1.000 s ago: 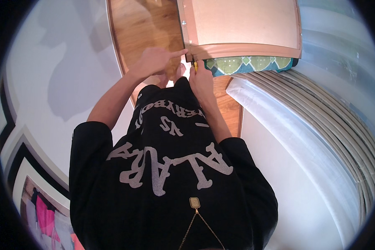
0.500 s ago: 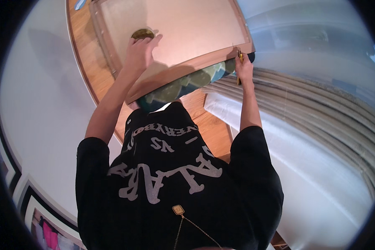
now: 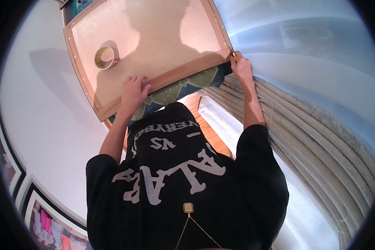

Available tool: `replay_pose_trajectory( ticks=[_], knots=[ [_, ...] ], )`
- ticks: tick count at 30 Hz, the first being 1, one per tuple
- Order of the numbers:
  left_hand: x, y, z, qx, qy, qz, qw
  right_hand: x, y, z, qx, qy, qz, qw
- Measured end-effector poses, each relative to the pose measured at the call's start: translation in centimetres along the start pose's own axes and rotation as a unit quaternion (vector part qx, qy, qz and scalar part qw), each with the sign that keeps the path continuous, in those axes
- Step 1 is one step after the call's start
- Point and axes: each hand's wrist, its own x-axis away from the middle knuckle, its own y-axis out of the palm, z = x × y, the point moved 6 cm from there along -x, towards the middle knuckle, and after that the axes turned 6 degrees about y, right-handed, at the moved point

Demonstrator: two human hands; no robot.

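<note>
A large panel [image 3: 125,37] with a brown border lies in front of me, its back facing up. Along its near edge runs a strip of brown tape [image 3: 183,76]. My left hand [image 3: 134,92] rests on this near edge, fingers spread and nothing held. A roll of tape [image 3: 99,60] sits on the panel, beyond my left hand and apart from it. At the panel's near right corner, my right hand [image 3: 242,68] grips a yellow utility knife [image 3: 235,56]. The knife's tip is close to the corner; whether it touches is too small to tell.
A green and blue patterned cushion-like cloth [image 3: 183,89] lies under the panel. Grey curtains [image 3: 308,121] hang to the right, beside a pale shiny surface [image 3: 287,37]. On the left is a white wall [image 3: 50,104] with framed pictures [image 3: 50,216]. Wooden floor [image 3: 212,135] shows below.
My left hand has let go of the tape roll, which now stands on the panel, and has come back to the near edge. My right hand stays at the corner with the knife.
</note>
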Motion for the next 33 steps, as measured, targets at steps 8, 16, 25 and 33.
replay_pose_trajectory(
  ticks=[8,16,25,33],
  knots=[
    [-0.3,1.2,-1.7,0.145,-0.025,-0.022,0.989,0.1,-0.2,0.0,-0.014,0.0,-0.035,0.999],
    [-0.5,0.9,-2.0,0.171,-0.057,-0.058,0.982,0.3,-0.1,-0.2,-0.014,-0.036,-0.03,0.999],
    [2.0,0.2,0.9,0.116,0.034,0.0,0.993,3.2,-1.1,0.8,-0.13,0.01,-0.064,0.989],
    [4.0,-4.5,-2.3,0.086,-0.029,-0.002,0.996,2.3,-1.7,-8.0,-0.331,-0.018,-0.011,0.943]
  ],
)
